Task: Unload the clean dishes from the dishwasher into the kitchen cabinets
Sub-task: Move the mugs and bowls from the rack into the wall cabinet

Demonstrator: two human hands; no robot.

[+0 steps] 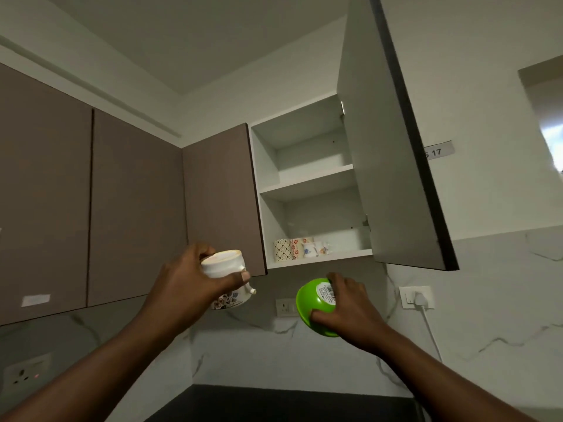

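Note:
My left hand (185, 281) grips a white cup (224, 264) upside down, its base up; a flowered piece of crockery (228, 300) shows just under it. My right hand (350, 303) holds a green bowl (313, 306) tilted, with a white sticker on its base. Both are raised below the open wall cabinet (316, 190). Several patterned mugs (300, 248) stand on the left of its bottom shelf; the upper shelf is bare.
The cabinet door (393, 147) swings open to the right, over my right hand. Closed brown cabinet doors (137, 208) run to the left. Wall sockets (416, 296) and a white cable sit on the marble backsplash. A dark counter (274, 403) lies below.

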